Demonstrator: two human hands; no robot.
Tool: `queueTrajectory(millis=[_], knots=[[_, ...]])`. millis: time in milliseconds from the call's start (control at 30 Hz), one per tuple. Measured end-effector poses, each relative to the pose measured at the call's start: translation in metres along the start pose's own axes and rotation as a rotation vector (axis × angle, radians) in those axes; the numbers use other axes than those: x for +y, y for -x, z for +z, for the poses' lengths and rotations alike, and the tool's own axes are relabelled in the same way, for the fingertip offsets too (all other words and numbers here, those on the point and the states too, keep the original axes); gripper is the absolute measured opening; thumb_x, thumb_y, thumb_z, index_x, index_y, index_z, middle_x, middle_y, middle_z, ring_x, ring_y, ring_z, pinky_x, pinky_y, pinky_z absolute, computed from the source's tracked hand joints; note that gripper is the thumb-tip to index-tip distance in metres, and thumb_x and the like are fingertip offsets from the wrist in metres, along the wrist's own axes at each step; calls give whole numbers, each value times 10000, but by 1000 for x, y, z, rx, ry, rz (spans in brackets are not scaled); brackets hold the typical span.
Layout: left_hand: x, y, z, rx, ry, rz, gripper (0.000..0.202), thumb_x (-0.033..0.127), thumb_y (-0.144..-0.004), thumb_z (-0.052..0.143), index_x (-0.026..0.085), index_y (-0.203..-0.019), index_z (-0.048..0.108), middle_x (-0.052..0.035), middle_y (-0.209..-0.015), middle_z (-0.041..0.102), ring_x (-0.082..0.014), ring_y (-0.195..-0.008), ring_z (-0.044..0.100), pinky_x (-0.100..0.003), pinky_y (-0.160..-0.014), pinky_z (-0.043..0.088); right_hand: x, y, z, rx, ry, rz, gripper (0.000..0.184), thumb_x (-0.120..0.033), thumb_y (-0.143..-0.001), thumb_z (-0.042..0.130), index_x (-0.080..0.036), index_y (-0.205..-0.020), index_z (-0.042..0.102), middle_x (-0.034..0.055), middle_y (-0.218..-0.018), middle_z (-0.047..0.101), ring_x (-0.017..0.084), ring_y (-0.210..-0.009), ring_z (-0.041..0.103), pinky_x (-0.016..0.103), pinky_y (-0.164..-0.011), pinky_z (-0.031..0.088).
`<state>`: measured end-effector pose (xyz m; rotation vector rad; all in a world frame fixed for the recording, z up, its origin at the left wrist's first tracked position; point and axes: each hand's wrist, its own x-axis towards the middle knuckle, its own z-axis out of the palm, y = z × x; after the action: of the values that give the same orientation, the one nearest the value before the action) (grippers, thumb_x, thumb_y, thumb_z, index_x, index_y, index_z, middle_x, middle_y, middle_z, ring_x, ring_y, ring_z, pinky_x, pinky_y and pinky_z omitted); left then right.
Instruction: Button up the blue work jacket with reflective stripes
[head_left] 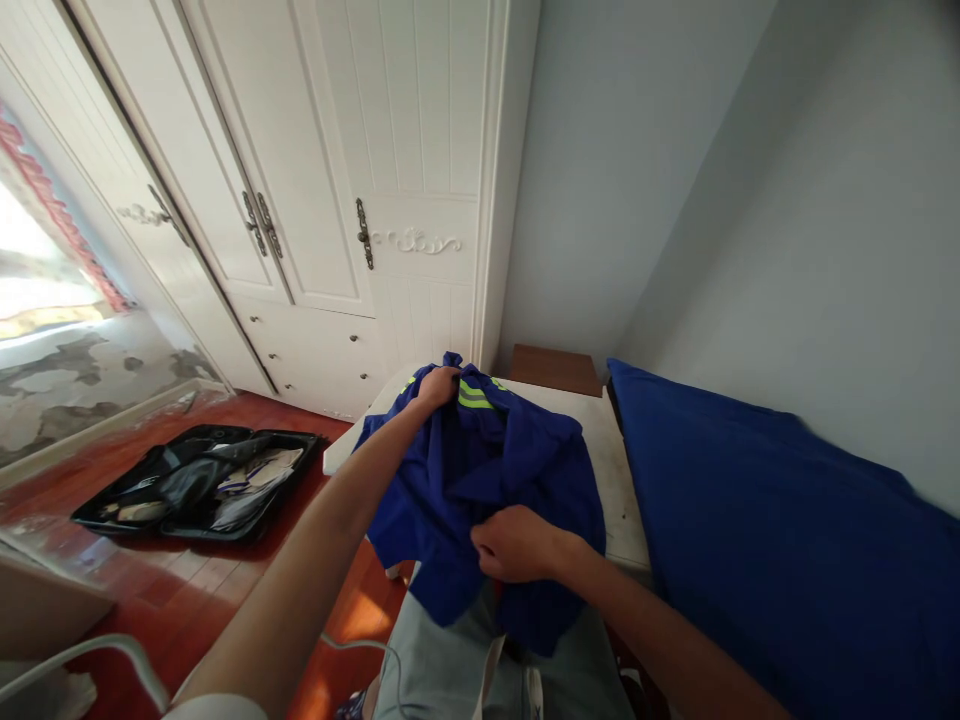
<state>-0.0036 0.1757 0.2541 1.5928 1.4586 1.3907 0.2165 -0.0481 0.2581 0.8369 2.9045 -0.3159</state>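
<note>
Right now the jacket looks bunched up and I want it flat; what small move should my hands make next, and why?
Probably draw the left hand away from you while the right hand holds its pinch. The blue jacket is crumpled between them, hanging off the edge of the white table, so pulling the two grips apart would likely spread the folds.
</note>
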Motion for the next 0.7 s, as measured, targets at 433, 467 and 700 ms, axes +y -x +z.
queueTrajectory(millis=[433,467,700], knots=[[57,104,-18,-254,-639,421,405,189,-829,590,172,-1232,629,-151,-1258,551,-313,-1192,468,-447,-1085,334,61,-24,-9,175,-210,-8,444,-244,-759,771,-177,-1191,690,147,-1269,633,312,-1219,550,455,-1041,384],[60,121,-22,-258,-637,453,383,229,-867,564,172,-1242,624,-148,-1217,569,-298,-1164,490,-431,-1071,350,66,-27,-2,187,-252,9,316,-200,-788,725,-165,-1102,726,134,-1176,679,290,-1151,594,440,-1020,404],[32,197,-55,-732,-460,426,742,556,-666,818,277,-1318,601,-115,-1183,634,-301,-1115,591,-347,-1011,389,78,-6,-15,418,-719,-102,189,-278,-826,637,-204,-925,780,35,-921,740,211,-870,679,347,-854,519]])
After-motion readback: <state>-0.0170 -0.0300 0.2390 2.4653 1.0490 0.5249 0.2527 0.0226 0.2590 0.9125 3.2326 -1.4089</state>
